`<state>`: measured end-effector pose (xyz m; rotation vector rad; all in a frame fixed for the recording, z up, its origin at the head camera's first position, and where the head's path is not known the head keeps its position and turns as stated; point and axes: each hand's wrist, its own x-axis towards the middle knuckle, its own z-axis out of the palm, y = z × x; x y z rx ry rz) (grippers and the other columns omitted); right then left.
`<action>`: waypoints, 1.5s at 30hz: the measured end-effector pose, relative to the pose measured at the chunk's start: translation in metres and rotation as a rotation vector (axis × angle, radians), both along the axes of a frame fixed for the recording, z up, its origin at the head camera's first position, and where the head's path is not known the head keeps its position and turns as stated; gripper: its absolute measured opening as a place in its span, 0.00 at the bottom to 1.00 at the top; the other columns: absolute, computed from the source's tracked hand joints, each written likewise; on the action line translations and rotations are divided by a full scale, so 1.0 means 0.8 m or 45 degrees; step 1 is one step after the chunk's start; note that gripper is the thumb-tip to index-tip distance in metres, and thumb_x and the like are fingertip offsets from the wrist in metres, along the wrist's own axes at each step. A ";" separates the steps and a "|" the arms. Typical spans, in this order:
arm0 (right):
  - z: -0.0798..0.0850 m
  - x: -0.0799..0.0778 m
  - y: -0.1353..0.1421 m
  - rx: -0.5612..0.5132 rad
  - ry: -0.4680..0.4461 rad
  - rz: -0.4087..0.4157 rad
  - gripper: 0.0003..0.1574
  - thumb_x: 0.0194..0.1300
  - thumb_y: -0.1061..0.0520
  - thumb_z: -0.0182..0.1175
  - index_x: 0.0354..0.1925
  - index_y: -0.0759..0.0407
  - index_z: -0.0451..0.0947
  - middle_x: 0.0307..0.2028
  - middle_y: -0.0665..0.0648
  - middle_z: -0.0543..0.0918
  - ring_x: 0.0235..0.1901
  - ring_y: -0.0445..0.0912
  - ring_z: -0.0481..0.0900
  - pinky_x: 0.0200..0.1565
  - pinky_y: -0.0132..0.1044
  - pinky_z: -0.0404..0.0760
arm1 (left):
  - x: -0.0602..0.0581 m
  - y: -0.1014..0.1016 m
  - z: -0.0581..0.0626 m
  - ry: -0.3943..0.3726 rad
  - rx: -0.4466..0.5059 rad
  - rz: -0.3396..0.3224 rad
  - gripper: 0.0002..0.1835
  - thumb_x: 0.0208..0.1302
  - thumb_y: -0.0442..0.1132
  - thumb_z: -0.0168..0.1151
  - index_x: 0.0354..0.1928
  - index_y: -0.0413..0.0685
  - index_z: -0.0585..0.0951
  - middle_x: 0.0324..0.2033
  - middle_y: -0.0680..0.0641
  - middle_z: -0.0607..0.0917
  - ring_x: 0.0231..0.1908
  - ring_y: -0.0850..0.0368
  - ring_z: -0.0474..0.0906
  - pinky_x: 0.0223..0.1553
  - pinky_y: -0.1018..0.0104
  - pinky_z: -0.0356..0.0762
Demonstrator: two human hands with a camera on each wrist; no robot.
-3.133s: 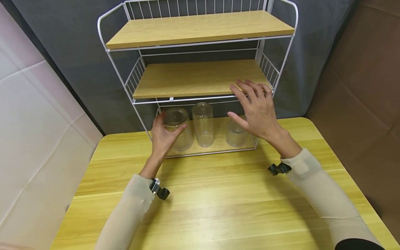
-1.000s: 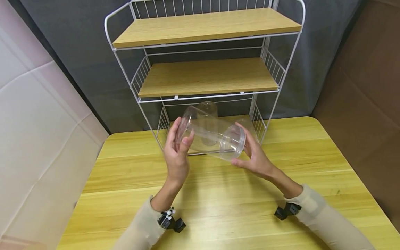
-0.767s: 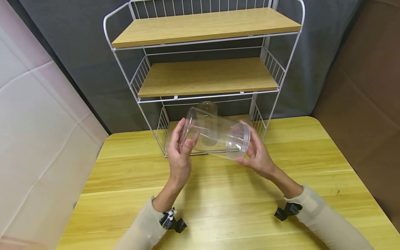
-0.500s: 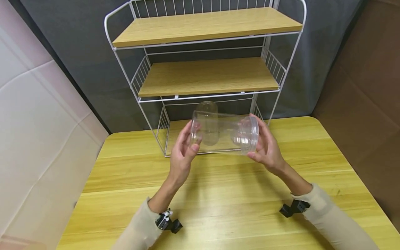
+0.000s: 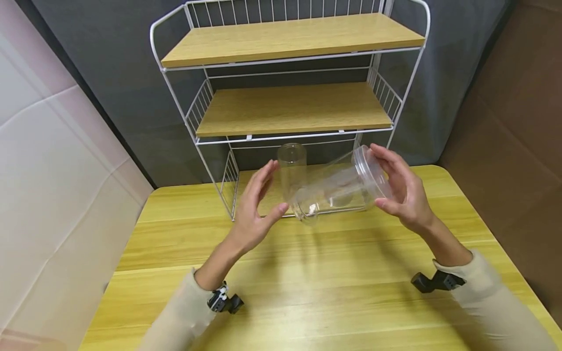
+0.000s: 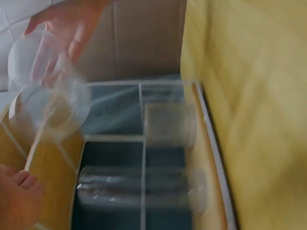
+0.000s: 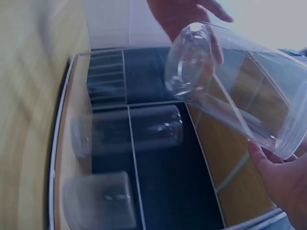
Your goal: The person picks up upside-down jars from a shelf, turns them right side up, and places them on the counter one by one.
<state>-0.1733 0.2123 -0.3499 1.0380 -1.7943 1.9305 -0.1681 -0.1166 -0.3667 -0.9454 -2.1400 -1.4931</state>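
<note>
A large clear plastic jar (image 5: 335, 187) is held in the air before the shelf rack, tilted with its ribbed, cloudy rim end up and to the right. My right hand (image 5: 408, 195) grips that rim end between thumb and fingers. Near the jar's lower end is my left hand (image 5: 252, 209), thumb and fingers spread and apart from it. The right wrist view shows the same gap between the jar (image 7: 240, 86) and the left hand (image 7: 184, 19). A tall narrow clear jar (image 5: 291, 158) stands on the bottom shelf. Right of it is a short clear jar (image 7: 100, 201), seen through the held jar in the head view.
The white wire rack has a wooden top shelf (image 5: 290, 39), a middle shelf (image 5: 294, 109) and a bottom shelf (image 5: 250, 192). It stands at the back of the wooden table (image 5: 316, 292). A dark cloth (image 5: 118, 97) hangs behind; a brown panel (image 5: 505, 131) borders the right.
The large jar came off the bottom shelf's left side and was held sideways in both hands. My left hand has since let go; my right hand has moved right, tilting the rim end up.
</note>
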 end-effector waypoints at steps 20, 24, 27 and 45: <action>0.021 -0.013 0.094 0.714 0.148 -0.234 0.60 0.41 0.76 0.74 0.75 0.65 0.69 0.70 0.50 0.77 0.61 0.41 0.76 0.63 0.25 0.71 | -0.088 -0.047 0.074 0.740 -0.859 0.688 0.52 0.73 0.77 0.41 0.81 0.42 0.61 0.78 0.35 0.63 0.80 0.38 0.56 0.81 0.38 0.46; 0.018 -0.016 0.110 0.803 0.127 -0.310 0.61 0.43 0.75 0.77 0.76 0.61 0.70 0.69 0.45 0.76 0.58 0.38 0.76 0.60 0.22 0.70 | -0.101 -0.051 0.081 0.701 -0.924 0.773 0.54 0.71 0.80 0.36 0.81 0.44 0.61 0.78 0.36 0.66 0.80 0.38 0.56 0.82 0.39 0.43; 0.013 -0.018 0.121 0.845 0.106 -0.359 0.61 0.43 0.74 0.78 0.76 0.59 0.70 0.68 0.46 0.77 0.57 0.37 0.75 0.59 0.22 0.69 | -0.107 -0.055 0.081 0.696 -0.955 0.814 0.54 0.71 0.80 0.34 0.80 0.43 0.63 0.77 0.37 0.68 0.79 0.38 0.58 0.81 0.40 0.45; -0.038 -0.028 0.186 0.896 -0.244 -0.600 0.57 0.50 0.66 0.81 0.77 0.50 0.71 0.65 0.41 0.75 0.57 0.32 0.72 0.53 0.16 0.64 | -0.119 -0.055 0.066 0.872 -0.885 0.917 0.49 0.65 0.76 0.53 0.74 0.47 0.73 0.69 0.42 0.79 0.71 0.42 0.72 0.75 0.36 0.59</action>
